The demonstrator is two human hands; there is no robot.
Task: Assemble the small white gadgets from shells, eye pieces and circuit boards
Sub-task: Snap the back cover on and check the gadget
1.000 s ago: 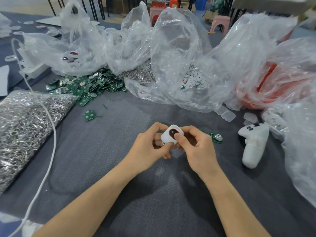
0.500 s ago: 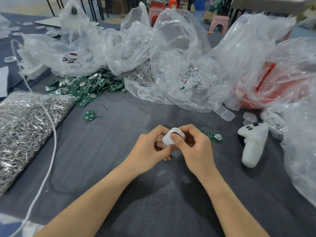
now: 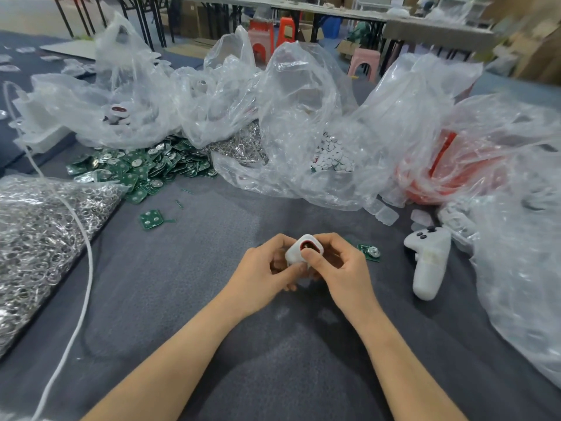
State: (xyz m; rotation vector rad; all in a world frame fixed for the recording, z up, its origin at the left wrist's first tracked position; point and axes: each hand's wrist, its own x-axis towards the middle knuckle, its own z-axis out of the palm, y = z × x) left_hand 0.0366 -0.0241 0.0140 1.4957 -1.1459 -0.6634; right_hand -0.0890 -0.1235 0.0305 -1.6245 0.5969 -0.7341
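Shell [image 3: 299,253] at frame centre, pinched between left hand [image 3: 264,278] and right hand [image 3: 340,268]; spare board [image 3: 369,252] just right of right hand.

2 slender bare forearms [image 3: 170,354] are showing, skin uncovered from the lower edge to the wrists, running into a bare left hand [image 3: 258,271] and a bare right hand [image 3: 346,271].
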